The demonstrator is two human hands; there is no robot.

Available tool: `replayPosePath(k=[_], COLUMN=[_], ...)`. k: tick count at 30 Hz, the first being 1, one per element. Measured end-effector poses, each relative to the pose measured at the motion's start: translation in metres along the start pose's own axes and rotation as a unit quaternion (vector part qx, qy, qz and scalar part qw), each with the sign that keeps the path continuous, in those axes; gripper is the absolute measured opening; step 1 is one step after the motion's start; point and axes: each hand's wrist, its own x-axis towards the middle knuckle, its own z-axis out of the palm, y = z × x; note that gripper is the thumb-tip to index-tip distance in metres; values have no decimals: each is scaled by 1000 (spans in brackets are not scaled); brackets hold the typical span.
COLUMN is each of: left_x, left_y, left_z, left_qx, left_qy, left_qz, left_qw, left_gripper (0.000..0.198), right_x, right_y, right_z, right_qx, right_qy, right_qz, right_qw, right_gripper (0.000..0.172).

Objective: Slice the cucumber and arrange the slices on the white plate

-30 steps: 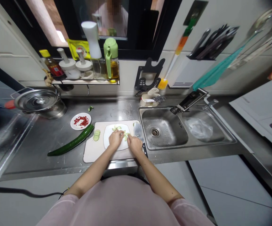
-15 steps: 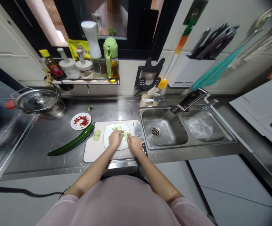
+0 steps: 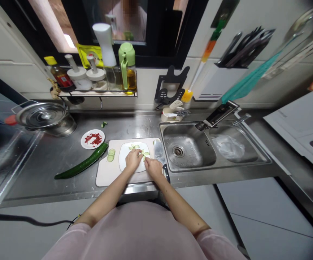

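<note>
At the centre of your clock, with twelve towards the wall, sits a white plate point(image 3: 123, 157), smooth and squarish with rounded corners. It rests on a pale, flat cutting board point(image 3: 104, 177), and on it lie thin, pale green cut pieces point(image 3: 147, 154) with darker rims. Your left hand point(image 3: 133, 160) and right hand point(image 3: 154, 168) reach in over it, near each other but apart, fingers curled and fingertips at the pieces; you cannot tell from this view how firmly either one pinches them.

At nine o'clock, round slices point(image 3: 111, 155) overlap in a short row on the board. Farther out, between eight and nine, a long, glossy, dark green cucumber point(image 3: 83, 167) curves gently across the brushed steel counter point(image 3: 42, 162). At ten, a small round dish point(image 3: 83, 145) carries chopped red bits point(image 3: 94, 139). By three o'clock, the knife point(image 3: 166, 173) shows its flat metal blade along the board's edge, its black, riveted handle towards four. Beyond is the rounded steel sink point(image 3: 194, 155), beaded with water.
</note>
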Motion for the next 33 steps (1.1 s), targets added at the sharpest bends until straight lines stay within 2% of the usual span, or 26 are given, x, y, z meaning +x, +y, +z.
replayPosePath(k=[6,10,16,20,23,25,33], left_x=[-2,-13,-47,-63,-67,-67,-53], left_y=[1,-6,-48,-80,-97,-104,-104], left_z=[-2,-12,-30,-43,-52,-56,-60], left_qx=[-38,-104,-167,-122,-63,-45,-20], left_qy=[21,72,176,224,219,207,176], left_qz=[1,-12,-112,-188,-254,-275,-269], left_qw=[999,992,964,948,940,938,947], left_gripper=[20,21,25,26,30,33,33], right_x=[-4,-6,-7,-8,-7,-7,-7], right_y=[0,7,22,26,23,18,4], right_z=[-4,-7,-7,-5,-5,-5,-5], right_qx=[24,52,71,108,129,138,170], right_qy=[17,45,68,93,97,98,99], right_qz=[10,25,33,23,16,10,-26], right_qw=[1000,997,995,990,987,986,980], right_gripper=[34,36,38,38,39,40,40])
